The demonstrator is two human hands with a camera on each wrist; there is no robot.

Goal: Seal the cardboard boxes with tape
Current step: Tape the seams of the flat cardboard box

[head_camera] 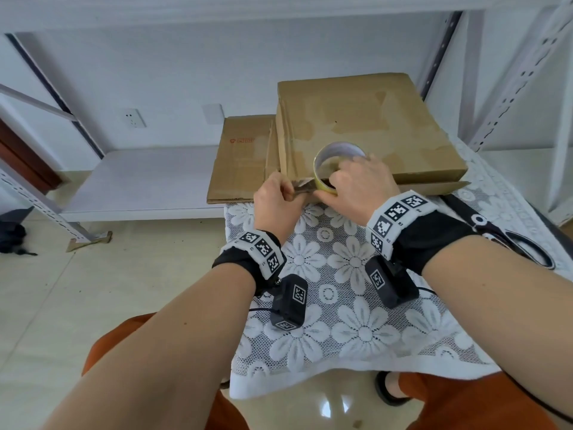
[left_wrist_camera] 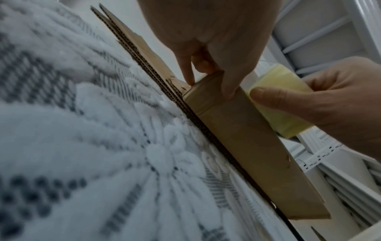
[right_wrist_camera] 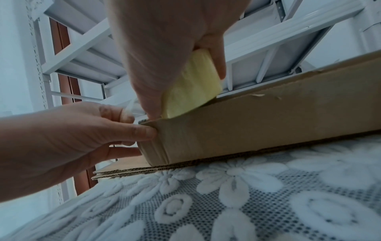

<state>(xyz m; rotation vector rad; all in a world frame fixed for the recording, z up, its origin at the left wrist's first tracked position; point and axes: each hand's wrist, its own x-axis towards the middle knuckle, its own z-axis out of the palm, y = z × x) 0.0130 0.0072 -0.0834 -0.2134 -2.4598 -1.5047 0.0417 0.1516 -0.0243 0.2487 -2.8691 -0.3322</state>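
A flat brown cardboard box (head_camera: 372, 125) lies on a flattened sheet of cardboard (head_camera: 242, 162) at the far side of the table. My right hand (head_camera: 333, 184) grips a roll of yellowish tape (head_camera: 338, 148) standing on edge at the box's near left corner, thumb outside and fingers through the core. A short strip of tape runs from the roll to my left hand (head_camera: 286, 189). In the right wrist view my left hand (right_wrist_camera: 142, 132) pinches that tape end against the box corner (right_wrist_camera: 164, 138), thumb on the front face. The left wrist view shows the roll (left_wrist_camera: 278, 106) above the box's front wall (left_wrist_camera: 247, 138).
A white lace cloth (head_camera: 341, 305) with flowers covers the table. Black-handled scissors (head_camera: 508, 240) lie at its right edge. A low white shelf (head_camera: 139, 178) stands to the left behind the table, and a rack upright (head_camera: 511, 88) rises at the right.
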